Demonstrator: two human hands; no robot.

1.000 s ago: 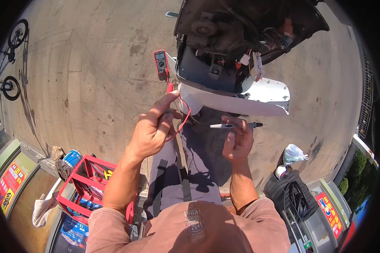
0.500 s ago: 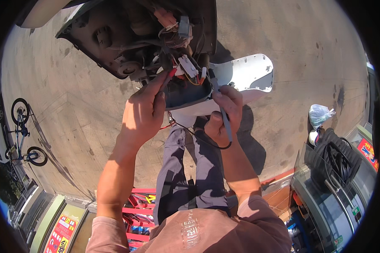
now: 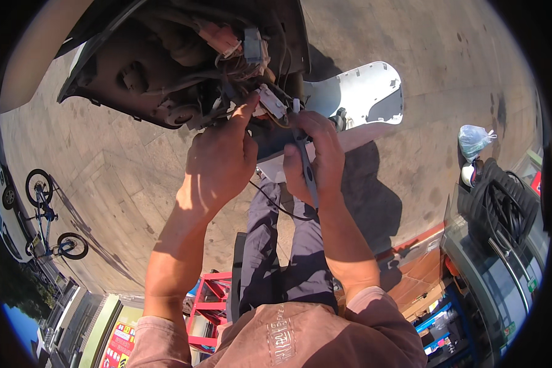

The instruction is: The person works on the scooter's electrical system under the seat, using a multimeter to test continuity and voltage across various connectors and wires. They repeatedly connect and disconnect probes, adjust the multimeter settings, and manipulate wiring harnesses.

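Observation:
My right hand (image 3: 322, 150) is closed round a grey pen-shaped test probe (image 3: 306, 168), whose upper end points into the wiring. From its lower end a thin black cable (image 3: 270, 199) loops to the left. My left hand (image 3: 221, 156) reaches up with its fingers closed beside a white plug connector (image 3: 272, 103); what those fingers pinch is hidden. Coloured wires run from this connector. Above it hang a grey connector (image 3: 252, 48) and a reddish connector (image 3: 219, 39) inside a dark plastic vehicle housing (image 3: 113, 80).
A white curved body panel (image 3: 365, 83) extends right of the housing. Red metal shelving (image 3: 211, 306) stands by my legs. On the right are a tied plastic bag (image 3: 475, 142), black tubing (image 3: 503, 205) and glass doors. A bicycle (image 3: 46, 214) and white car (image 3: 9, 214) stand left.
My right hand and the probe have moved left and closer to the white connector. A red piece at my left fingertips no longer shows. The view has shifted slightly.

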